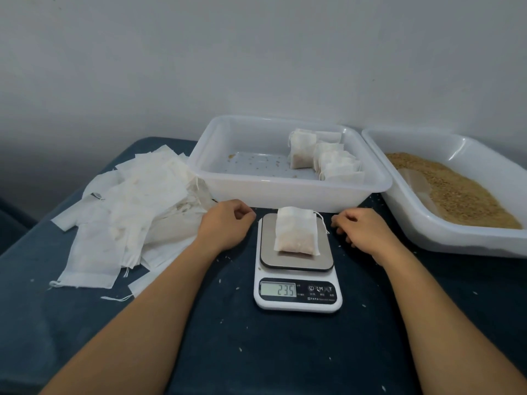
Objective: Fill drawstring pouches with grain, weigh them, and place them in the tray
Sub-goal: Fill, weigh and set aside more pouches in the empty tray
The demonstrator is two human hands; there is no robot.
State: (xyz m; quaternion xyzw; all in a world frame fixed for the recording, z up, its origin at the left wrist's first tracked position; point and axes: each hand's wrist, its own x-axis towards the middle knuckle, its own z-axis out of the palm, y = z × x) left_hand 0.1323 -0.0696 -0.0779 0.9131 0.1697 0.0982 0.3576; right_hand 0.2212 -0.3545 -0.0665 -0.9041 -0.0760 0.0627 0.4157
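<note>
Left hand: the left hand (225, 225) rests on the dark surface (285, 352) just left of the scale, fingers loosely curled, holding nothing.
Right hand: the right hand (360, 228) rests just right of the scale, fingers likewise loosely curled and holding nothing; neither hand touches the pouch.
Pouch on the scale: a filled drawstring pouch (296, 233) lies flat on the steel platform of the digital scale (298, 280), its drawstring trailing off the right edge toward the right hand.
Display: the digits look like "235", though any decimal point is too faint to tell; the button labels and small print beside it are too blurred to read.
Step in hand: weighing, by the look of it, with both hands off while the reading shows.
Next move: likely a lift of the pouch off the platform and into the tray behind, set beside the others there.
Tray: the white plastic tray (285, 192) sits just behind the scale, with a row of filled pouches (328, 159) along its right side and loose grains on its floor.
Grain: a second white bin (427, 223) at right holds the brown grain (456, 192).
Empty pouches: a heap of flat pouches (128, 212) lies left of the left hand.
</note>
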